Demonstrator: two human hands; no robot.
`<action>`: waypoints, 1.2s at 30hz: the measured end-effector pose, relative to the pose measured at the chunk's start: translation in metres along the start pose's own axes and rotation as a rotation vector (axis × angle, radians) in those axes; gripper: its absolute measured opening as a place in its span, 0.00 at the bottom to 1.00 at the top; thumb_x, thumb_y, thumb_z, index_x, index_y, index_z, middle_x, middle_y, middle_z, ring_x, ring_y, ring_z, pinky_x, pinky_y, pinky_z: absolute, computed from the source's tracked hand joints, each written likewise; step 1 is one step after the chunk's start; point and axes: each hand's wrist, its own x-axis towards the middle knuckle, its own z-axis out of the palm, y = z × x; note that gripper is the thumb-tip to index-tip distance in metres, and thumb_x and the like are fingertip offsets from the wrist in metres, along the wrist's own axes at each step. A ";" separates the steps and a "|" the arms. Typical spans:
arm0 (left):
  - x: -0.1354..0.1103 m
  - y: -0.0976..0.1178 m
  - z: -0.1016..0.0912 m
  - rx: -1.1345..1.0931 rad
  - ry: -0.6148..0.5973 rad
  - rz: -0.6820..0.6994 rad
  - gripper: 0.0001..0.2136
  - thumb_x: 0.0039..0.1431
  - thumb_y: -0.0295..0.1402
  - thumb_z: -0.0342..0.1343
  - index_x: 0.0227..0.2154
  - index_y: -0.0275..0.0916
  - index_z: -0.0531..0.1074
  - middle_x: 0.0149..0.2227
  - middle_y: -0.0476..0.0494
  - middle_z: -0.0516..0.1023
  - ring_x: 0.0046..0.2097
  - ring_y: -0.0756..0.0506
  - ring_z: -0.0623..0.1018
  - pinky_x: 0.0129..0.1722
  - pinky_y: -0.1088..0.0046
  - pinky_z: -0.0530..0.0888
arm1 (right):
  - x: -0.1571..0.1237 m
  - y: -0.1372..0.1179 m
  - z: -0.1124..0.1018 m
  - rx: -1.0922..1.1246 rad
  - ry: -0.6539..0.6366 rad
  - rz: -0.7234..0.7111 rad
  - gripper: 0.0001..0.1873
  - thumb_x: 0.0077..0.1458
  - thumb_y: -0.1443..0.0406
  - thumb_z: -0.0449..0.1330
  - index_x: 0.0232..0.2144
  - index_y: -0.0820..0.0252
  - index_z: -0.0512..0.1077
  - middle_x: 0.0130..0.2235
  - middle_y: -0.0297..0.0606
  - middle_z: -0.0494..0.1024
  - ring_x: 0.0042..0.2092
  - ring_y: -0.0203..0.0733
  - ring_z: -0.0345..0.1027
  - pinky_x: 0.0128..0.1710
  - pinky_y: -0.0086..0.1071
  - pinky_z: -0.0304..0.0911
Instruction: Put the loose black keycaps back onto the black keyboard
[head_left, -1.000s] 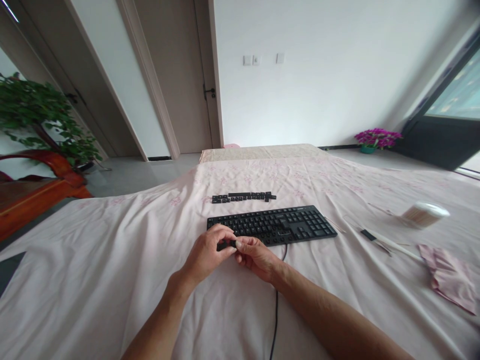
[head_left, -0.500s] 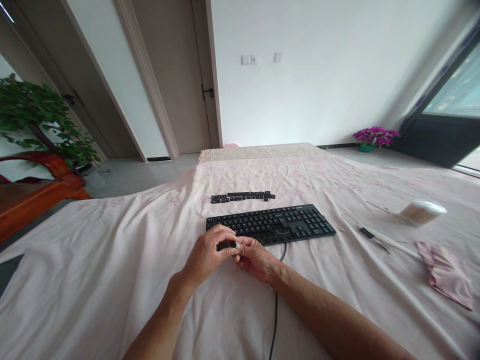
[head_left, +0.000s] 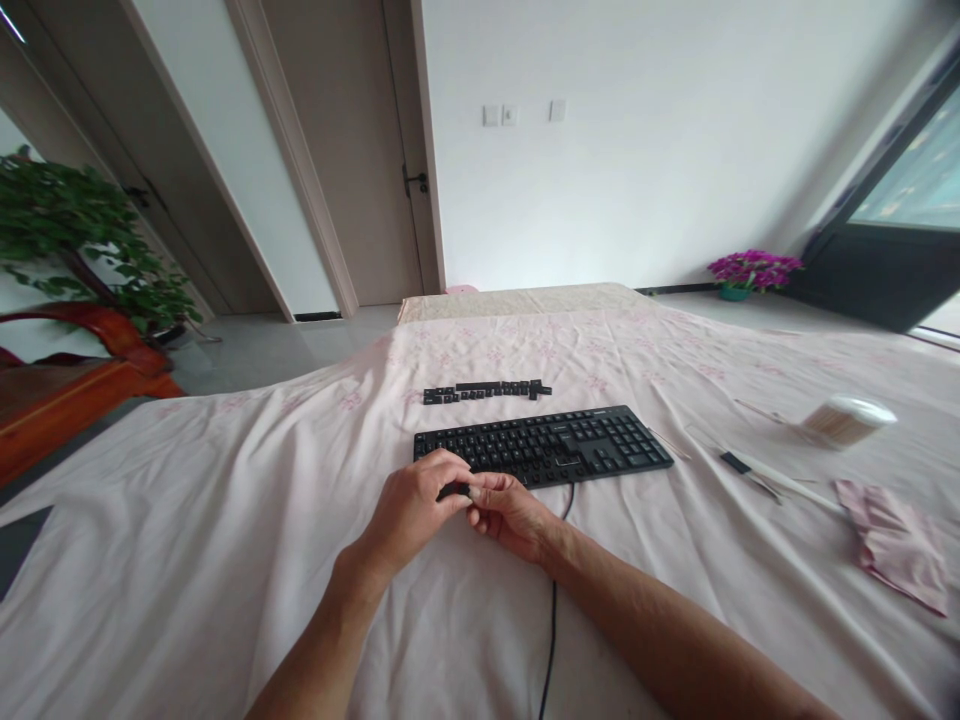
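Observation:
Just in front of the black keyboard (head_left: pixel 622 450), my two hands meet at the fingertips. My left hand (head_left: pixel 420 500) pinches a small black keycap (head_left: pixel 464 490) between thumb and fingers; most of it is hidden. Fingers of my right hand (head_left: pixel 510 515) are pressed together against it, and whatever they hold is too small to make out. Behind the keyboard, loose black keycaps (head_left: pixel 517 389) lie in two uneven rows, a long space bar (head_left: pixel 477 386) among them. Some keys are off along the keyboard's near edge.
A pale pink flowered cloth (head_left: pixel 225 520) covers the surface. To the right lie a tub of cotton swabs (head_left: pixel 847 420), tweezers (head_left: pixel 766 488), a black-ended brush (head_left: pixel 736 462) and a folded pink cloth (head_left: pixel 896 545). The keyboard cable (head_left: pixel 553 630) runs toward me, under my right forearm.
Both hands stay together in almost the same place, with only slight finger movement. The whole view has shifted very slightly.

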 end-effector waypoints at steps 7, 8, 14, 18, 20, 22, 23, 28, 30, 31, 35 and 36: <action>-0.001 0.003 -0.001 0.153 0.012 -0.004 0.14 0.47 0.22 0.59 0.35 0.47 0.76 0.40 0.51 0.78 0.40 0.47 0.77 0.38 0.74 0.71 | 0.001 0.002 -0.004 -0.026 -0.050 0.005 0.19 0.43 0.62 0.70 0.38 0.65 0.76 0.24 0.33 0.75 0.23 0.28 0.66 0.24 0.22 0.58; -0.001 0.004 0.000 0.176 0.012 0.004 0.14 0.47 0.22 0.58 0.35 0.47 0.76 0.40 0.51 0.78 0.40 0.47 0.77 0.37 0.74 0.71 | 0.001 0.003 -0.004 -0.038 -0.053 0.005 0.19 0.44 0.62 0.70 0.38 0.66 0.76 0.24 0.33 0.75 0.23 0.28 0.66 0.24 0.22 0.58; -0.001 0.003 0.000 0.234 -0.014 0.020 0.13 0.48 0.23 0.58 0.35 0.47 0.75 0.41 0.50 0.77 0.40 0.47 0.76 0.37 0.74 0.70 | 0.000 0.003 -0.001 -0.080 -0.054 -0.002 0.19 0.44 0.58 0.70 0.35 0.66 0.75 0.23 0.32 0.74 0.22 0.26 0.64 0.24 0.21 0.57; -0.001 0.003 -0.001 0.192 -0.032 -0.024 0.13 0.48 0.24 0.59 0.35 0.47 0.75 0.41 0.52 0.77 0.40 0.48 0.76 0.37 0.75 0.70 | -0.001 0.002 0.001 -0.079 -0.057 -0.002 0.18 0.45 0.59 0.70 0.34 0.67 0.75 0.22 0.31 0.74 0.21 0.25 0.63 0.22 0.20 0.57; -0.001 0.002 -0.001 0.160 -0.040 -0.043 0.12 0.48 0.25 0.60 0.35 0.46 0.75 0.40 0.52 0.77 0.40 0.48 0.76 0.37 0.76 0.70 | 0.000 0.002 0.000 -0.077 -0.057 -0.004 0.18 0.44 0.59 0.70 0.33 0.67 0.75 0.22 0.32 0.74 0.21 0.25 0.62 0.22 0.20 0.57; 0.000 0.002 -0.001 0.132 -0.046 -0.056 0.11 0.49 0.26 0.60 0.35 0.46 0.75 0.40 0.52 0.77 0.40 0.49 0.76 0.38 0.76 0.69 | 0.001 0.002 -0.001 -0.071 -0.056 -0.004 0.19 0.44 0.58 0.70 0.33 0.67 0.75 0.21 0.31 0.74 0.20 0.26 0.63 0.22 0.20 0.57; 0.000 0.002 -0.001 0.123 -0.048 -0.059 0.10 0.49 0.25 0.60 0.35 0.46 0.75 0.40 0.52 0.76 0.40 0.49 0.76 0.38 0.77 0.69 | 0.001 0.003 -0.002 -0.068 -0.055 -0.003 0.19 0.43 0.58 0.70 0.34 0.67 0.75 0.21 0.31 0.74 0.20 0.26 0.63 0.22 0.20 0.57; 0.001 0.002 0.000 0.093 -0.047 -0.064 0.09 0.49 0.26 0.61 0.34 0.44 0.74 0.39 0.52 0.76 0.39 0.50 0.75 0.39 0.77 0.70 | 0.001 0.003 -0.002 -0.062 -0.031 -0.002 0.20 0.42 0.57 0.71 0.33 0.67 0.75 0.20 0.31 0.73 0.20 0.26 0.62 0.21 0.20 0.56; 0.001 0.001 0.000 0.085 -0.050 -0.065 0.08 0.49 0.27 0.61 0.34 0.44 0.74 0.39 0.52 0.76 0.38 0.50 0.75 0.39 0.77 0.70 | 0.001 0.002 0.000 -0.064 -0.027 0.002 0.20 0.41 0.57 0.71 0.33 0.67 0.75 0.20 0.31 0.73 0.19 0.26 0.62 0.20 0.20 0.55; 0.000 0.000 0.001 0.085 -0.051 -0.065 0.08 0.50 0.27 0.61 0.34 0.44 0.74 0.39 0.52 0.76 0.38 0.50 0.75 0.39 0.77 0.70 | 0.000 0.001 0.000 -0.066 -0.028 0.004 0.21 0.41 0.57 0.71 0.33 0.68 0.75 0.19 0.31 0.73 0.19 0.26 0.62 0.20 0.20 0.55; 0.000 -0.003 0.002 0.102 -0.053 -0.069 0.07 0.50 0.28 0.62 0.33 0.44 0.74 0.37 0.51 0.76 0.38 0.49 0.75 0.39 0.76 0.70 | 0.000 0.001 0.001 -0.072 -0.032 0.007 0.21 0.42 0.57 0.71 0.32 0.68 0.74 0.19 0.32 0.73 0.19 0.26 0.62 0.20 0.20 0.56; 0.000 -0.003 0.002 0.105 -0.053 -0.070 0.07 0.50 0.28 0.62 0.33 0.44 0.74 0.37 0.51 0.76 0.37 0.49 0.75 0.39 0.76 0.70 | -0.001 0.001 0.002 -0.073 -0.034 0.006 0.21 0.42 0.56 0.70 0.32 0.68 0.74 0.19 0.32 0.73 0.19 0.26 0.62 0.20 0.20 0.56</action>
